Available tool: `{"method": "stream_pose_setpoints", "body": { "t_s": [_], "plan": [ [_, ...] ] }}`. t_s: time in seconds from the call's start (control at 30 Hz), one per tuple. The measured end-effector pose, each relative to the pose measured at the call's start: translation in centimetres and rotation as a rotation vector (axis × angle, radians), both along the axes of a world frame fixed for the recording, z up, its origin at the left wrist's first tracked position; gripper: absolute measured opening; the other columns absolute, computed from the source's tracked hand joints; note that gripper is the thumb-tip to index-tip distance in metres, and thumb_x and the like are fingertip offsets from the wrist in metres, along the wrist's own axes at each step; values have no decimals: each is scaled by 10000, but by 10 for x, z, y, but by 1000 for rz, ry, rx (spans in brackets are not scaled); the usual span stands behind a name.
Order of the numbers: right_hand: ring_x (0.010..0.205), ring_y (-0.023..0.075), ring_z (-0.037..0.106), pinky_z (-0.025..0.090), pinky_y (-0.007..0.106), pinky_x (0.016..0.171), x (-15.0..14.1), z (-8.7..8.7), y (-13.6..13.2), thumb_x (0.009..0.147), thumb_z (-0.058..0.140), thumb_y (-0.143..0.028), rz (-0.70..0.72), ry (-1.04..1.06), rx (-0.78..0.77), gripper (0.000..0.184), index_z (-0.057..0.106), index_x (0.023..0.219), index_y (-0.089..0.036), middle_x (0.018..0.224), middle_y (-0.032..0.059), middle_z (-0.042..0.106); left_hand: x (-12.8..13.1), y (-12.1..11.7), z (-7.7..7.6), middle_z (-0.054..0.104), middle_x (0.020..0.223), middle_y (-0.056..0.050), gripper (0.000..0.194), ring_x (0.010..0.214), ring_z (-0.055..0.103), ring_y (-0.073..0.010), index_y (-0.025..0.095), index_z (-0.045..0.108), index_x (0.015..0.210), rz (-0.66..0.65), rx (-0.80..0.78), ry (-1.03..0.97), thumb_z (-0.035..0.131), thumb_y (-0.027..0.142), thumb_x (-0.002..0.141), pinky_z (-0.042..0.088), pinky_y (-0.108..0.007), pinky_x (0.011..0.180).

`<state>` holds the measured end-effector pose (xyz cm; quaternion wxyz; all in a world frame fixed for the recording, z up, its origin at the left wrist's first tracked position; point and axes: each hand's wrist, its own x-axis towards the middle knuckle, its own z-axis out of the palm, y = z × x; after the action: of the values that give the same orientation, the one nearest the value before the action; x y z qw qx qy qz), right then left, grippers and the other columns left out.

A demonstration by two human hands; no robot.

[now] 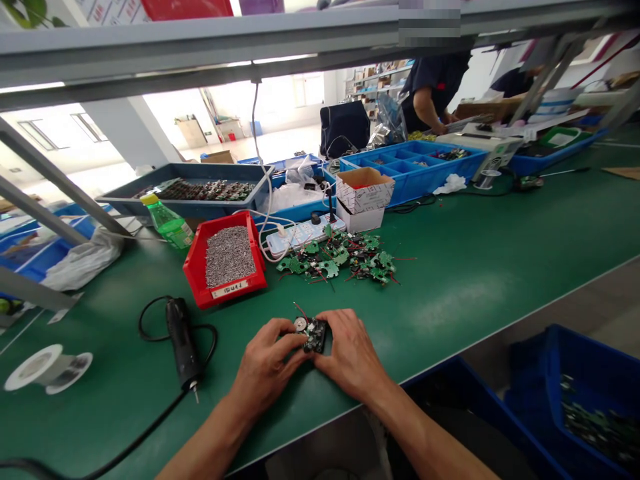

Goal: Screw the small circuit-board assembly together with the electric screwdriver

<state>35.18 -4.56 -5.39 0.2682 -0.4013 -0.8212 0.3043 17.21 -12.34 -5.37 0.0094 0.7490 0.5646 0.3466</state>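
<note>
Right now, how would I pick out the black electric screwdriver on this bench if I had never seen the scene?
Start at the red bin full of small grey screws on the green table. Just in front of it, left of the person's left hand, lies the electric screwdriver. It is the only black, stubby tool there, with its cord looped behind it.

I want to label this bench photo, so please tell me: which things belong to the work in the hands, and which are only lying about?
In the work:
left hand
right hand
small black part held between both hands
pile of green boards
red tray of screws
electric screwdriver

Lying about:
green bottle
white box
tape roll
plastic bag
</note>
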Motion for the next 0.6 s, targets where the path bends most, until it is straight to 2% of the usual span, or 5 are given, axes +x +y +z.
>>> {"method": "stream_pose_setpoints", "body": {
  "t_s": [0.3, 0.6],
  "plan": [
    [1033, 274, 496, 407, 396, 883, -1, -3, -2, 718, 733, -221, 9, 19, -4, 359, 596, 1049, -201, 1052, 62, 644, 7, 1, 4, 577, 946, -43, 81, 832, 605, -145, 197, 667, 962, 5, 45, -25, 672, 253, 903, 503, -241, 742],
    [1042, 266, 495, 407, 390, 889, 0, -2, -2, 719, 737, -205, 16, 16, -28, 364, 599, 1055, -207, 1062, 59, 637, 8, -1, 0, 572, 967, -39, 76, 846, 607, -140, 209, 673, 958, 30, 45, -61, 690, 229, 887, 510, -227, 749]
  ]
}}
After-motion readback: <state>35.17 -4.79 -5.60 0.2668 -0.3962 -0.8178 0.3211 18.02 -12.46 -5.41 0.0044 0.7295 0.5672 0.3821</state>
